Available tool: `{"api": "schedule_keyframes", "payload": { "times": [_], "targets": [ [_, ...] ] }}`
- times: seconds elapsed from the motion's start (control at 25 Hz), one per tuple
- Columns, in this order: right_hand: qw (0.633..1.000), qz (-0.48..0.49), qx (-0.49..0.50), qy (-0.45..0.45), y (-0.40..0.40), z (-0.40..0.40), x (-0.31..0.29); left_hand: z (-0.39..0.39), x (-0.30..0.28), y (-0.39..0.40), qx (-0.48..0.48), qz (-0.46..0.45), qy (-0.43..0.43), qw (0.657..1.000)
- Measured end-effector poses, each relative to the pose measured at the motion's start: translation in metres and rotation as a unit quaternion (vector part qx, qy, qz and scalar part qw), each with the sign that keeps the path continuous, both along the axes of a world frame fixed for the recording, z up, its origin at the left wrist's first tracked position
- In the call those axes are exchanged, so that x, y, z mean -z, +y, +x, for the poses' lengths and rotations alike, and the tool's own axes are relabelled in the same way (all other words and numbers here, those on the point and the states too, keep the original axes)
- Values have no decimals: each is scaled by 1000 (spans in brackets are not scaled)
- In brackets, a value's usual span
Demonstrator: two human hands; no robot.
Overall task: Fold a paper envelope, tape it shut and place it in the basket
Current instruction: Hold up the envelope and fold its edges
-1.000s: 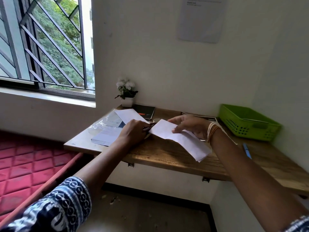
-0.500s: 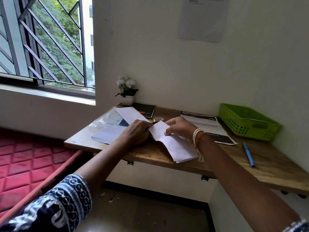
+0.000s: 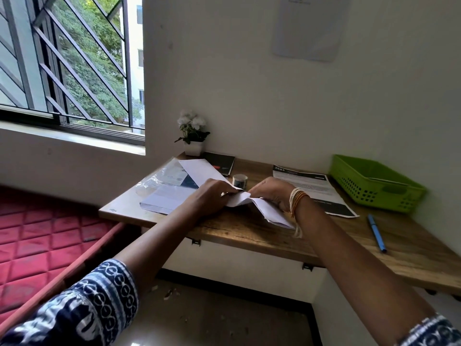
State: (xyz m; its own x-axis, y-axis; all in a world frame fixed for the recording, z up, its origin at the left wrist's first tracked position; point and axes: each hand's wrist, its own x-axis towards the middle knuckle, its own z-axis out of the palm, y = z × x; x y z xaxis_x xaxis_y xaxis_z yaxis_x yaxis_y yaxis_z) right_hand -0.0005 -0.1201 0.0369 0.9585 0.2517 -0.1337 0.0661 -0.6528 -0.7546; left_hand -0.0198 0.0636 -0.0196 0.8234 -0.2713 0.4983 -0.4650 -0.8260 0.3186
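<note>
From my head camera: a second ago the paper envelope lay open and flat under my hands; now it is bunched and creased between them at the desk's front edge. My left hand and right hand both pinch it. I judge folding underway; tape roll untouched, basket waiting.
</note>
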Motion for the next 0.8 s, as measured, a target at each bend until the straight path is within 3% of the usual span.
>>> {"api": "schedule_keyframes", "payload": {
  "times": [0.2,0.52,0.8],
  "targets": [
    [1000,1,17,-8,7,9,14,1,3,5,-76,-93,-60,991],
    [999,6,17,-40,28,11,19,-2,0,4,-96,-122,-78,985],
    [980,1,-80,180,-16,-5,-8,0,2,3,-165,-141,-63,974]
  ]
}}
